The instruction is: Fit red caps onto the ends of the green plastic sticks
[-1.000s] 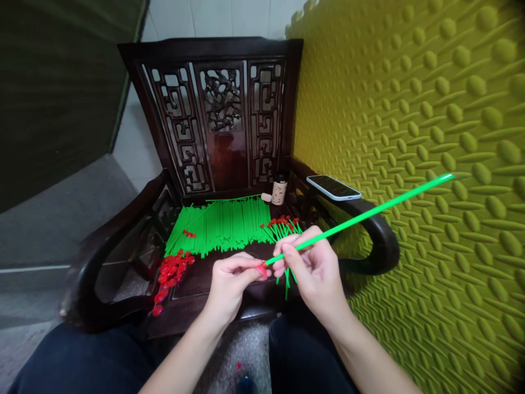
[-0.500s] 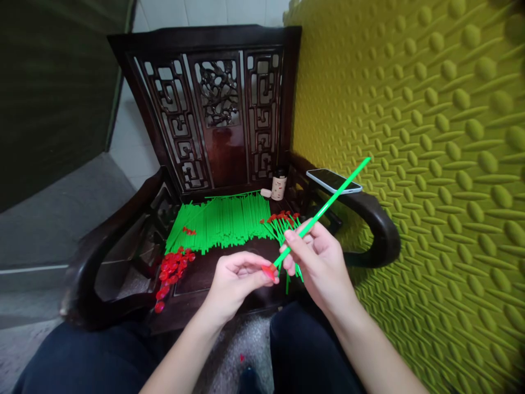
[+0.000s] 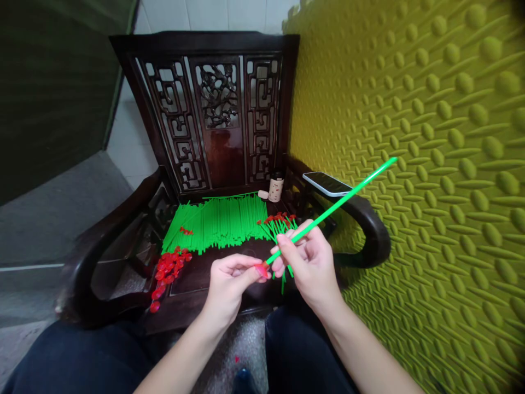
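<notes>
My right hand (image 3: 311, 265) pinches a long green stick (image 3: 340, 200) near its lower end; the stick slants up to the right. My left hand (image 3: 229, 282) pinches a small red piece (image 3: 261, 268) against that lower end. Both hands hover above the front edge of a dark wooden chair seat (image 3: 197, 279). Behind them lies a wide layer of green sticks (image 3: 217, 221). A few sticks with red tips (image 3: 279, 221) lie just beyond my right hand. A heap of loose red pieces (image 3: 168, 265) sits on the seat's left front.
A phone (image 3: 328, 184) lies on the chair's right armrest (image 3: 369, 230). A small bottle (image 3: 276, 187) and its cap (image 3: 263, 194) stand at the back of the seat. A yellow-green padded wall (image 3: 430, 164) is close on the right. My dark-trousered knees (image 3: 82, 355) are below.
The green stick's far end swung down toward the phone, then back up and right. Both hands stayed together at the stick's lower end with the red piece.
</notes>
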`<state>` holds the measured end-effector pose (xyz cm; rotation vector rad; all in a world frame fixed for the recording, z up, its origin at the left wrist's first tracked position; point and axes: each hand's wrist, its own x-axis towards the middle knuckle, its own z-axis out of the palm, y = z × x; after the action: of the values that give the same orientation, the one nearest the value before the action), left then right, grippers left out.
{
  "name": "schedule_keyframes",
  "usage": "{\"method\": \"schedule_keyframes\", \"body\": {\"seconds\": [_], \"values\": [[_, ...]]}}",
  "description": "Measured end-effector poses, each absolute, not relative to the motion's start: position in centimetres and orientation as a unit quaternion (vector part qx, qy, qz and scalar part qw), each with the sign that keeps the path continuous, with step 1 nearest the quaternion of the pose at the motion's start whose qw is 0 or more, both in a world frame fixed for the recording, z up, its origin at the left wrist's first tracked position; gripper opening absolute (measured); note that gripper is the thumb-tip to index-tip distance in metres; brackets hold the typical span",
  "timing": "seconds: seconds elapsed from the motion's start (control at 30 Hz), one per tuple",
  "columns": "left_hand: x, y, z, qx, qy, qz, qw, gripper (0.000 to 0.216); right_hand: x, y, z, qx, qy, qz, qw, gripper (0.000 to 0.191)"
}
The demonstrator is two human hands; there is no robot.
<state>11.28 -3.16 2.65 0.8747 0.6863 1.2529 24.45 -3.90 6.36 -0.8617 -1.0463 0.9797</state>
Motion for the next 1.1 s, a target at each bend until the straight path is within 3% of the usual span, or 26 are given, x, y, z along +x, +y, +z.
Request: {"method": "schedule_keyframes", "body": {"seconds": [0.33, 0.47, 0.7, 1.1], "values": [[11.8, -2.8, 2.9, 0.313, 0.247, 0.436, 0.807, 0.014, 25.5, -4.1, 6.8, -0.357, -0.441, 0.482, 0.668, 0.021], [11.5, -2.9, 2.9, 0.290, 0.238, 0.415, 0.829, 0.016, 25.9, -4.1, 7.0, -0.337, -0.443, 0.490, 0.671, 0.011], [11.7, -2.9, 3.1, 0.400, 0.264, 0.509, 0.715, 0.020, 25.7, -3.8, 6.8, -0.385, -0.419, 0.457, 0.684, 0.023], [12.1, -2.9, 2.3, 0.403, 0.262, 0.591, 0.648, 0.010, 24.3, -3.7, 6.6, -0.382, -0.437, 0.397, 0.711, 0.026]]}}
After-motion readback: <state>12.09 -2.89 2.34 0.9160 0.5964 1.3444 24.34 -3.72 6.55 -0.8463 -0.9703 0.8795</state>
